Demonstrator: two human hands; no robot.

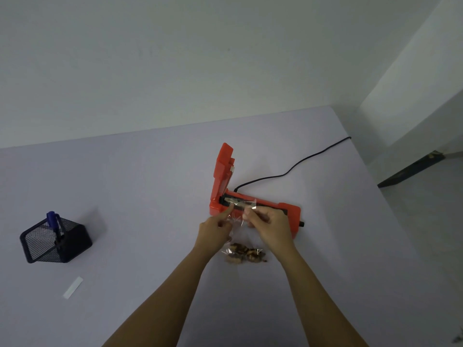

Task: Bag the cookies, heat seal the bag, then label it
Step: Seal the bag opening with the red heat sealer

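In the head view we see both hands at frame centre, the left hand [217,227] and right hand [269,225] each pinching the open top of the clear bag [238,216], whose mouth lies across the sealing bar of the orange heat sealer [253,204], its lid raised. The cookies [246,252] sit in the bag's bottom on the bench [150,196], just below the hands. At lower left we find a white label [73,287], and above it a mesh pen holder [56,240] with a blue pen [53,221].
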